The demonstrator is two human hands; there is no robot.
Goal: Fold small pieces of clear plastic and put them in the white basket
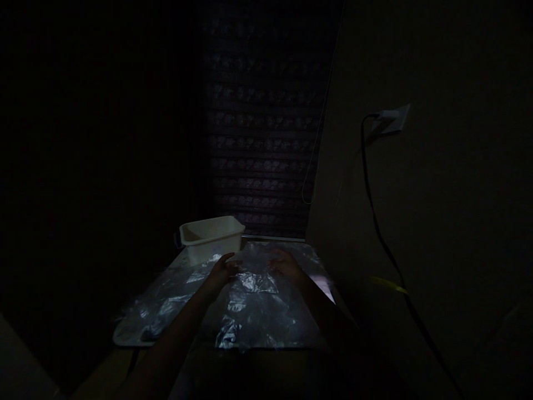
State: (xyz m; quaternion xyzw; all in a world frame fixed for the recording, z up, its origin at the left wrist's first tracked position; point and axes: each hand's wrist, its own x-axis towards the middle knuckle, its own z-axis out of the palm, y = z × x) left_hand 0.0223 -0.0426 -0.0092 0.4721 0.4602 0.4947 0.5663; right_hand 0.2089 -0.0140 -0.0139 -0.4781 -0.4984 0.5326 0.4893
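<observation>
Clear, crinkled plastic sheeting or bags (254,283) cover much of a small table (125,336); the dark makes separate pieces hard to tell apart. Over the left part of the plastic is my left hand (224,270), its thumb and fingers apart. My right hand (286,263) faces it from the other side, fingers spread and slightly blurred. Plastic lies between and below both hands. Whether the fingertips touch it, I cannot tell.
At the table's back left stands a white plastic tub (214,244). A patterned blind (262,150) hangs behind. On the right wall a socket (391,119) has a plug with a black cable (377,222) carrying a yellow tie (389,285). The room is very dark.
</observation>
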